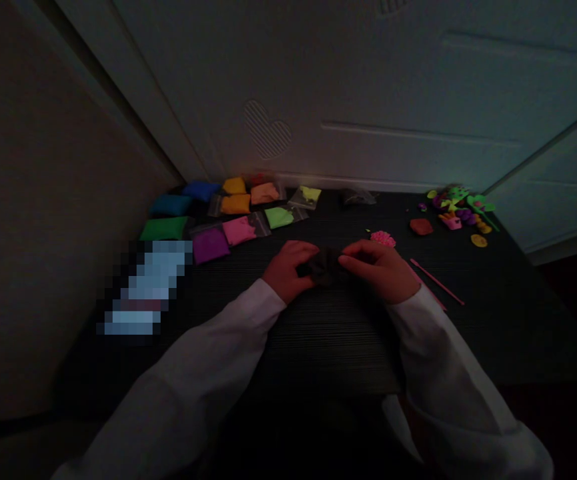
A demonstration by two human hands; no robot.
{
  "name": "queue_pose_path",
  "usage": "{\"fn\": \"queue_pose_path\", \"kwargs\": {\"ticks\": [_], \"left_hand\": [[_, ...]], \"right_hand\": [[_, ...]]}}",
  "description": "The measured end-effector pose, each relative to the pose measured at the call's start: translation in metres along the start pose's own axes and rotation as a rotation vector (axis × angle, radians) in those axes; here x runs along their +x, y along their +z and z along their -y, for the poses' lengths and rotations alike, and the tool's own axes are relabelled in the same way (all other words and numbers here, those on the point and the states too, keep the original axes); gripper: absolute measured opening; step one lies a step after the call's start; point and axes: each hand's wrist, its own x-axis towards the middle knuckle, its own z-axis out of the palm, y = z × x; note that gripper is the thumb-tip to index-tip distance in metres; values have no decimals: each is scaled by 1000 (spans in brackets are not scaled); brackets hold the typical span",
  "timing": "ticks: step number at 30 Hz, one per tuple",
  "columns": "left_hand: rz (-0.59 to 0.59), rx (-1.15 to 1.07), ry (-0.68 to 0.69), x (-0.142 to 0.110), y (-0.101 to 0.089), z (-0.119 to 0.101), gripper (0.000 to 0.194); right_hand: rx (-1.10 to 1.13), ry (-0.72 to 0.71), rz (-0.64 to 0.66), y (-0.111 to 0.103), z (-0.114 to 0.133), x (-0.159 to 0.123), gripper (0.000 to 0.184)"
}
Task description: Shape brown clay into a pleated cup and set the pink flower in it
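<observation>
Over the middle of the dark table, a small dark, creased lump (326,265) is held between both hands, too dim to tell whether it is clay or a bag. My left hand (291,272) is closed around its left side, thumb below and fingers above. Thumb and forefinger of my right hand (379,270) pinch its right edge. Just behind my right hand lies a bumpy pink piece (383,238). Two thin pink sticks, one of them a modelling tool (438,283), lie to the right of that hand, one partly hidden by the sleeve.
Packets of coloured clay, among them a purple packet (211,245) and a green packet (164,229), lie back left. A pixelated bright screen (151,290) is at left. Small shaped clay pieces (461,208) and a red lump (421,227) lie back right, before a white panelled surface (393,100).
</observation>
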Motion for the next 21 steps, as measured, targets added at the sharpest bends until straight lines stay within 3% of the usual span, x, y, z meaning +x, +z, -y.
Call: {"fn": "queue_pose_path", "kwargs": {"ticks": [21], "left_hand": [[-23, 19, 31, -1, 2, 0, 28]], "right_hand": [[-38, -65, -30, -2, 2, -2, 18]]}}
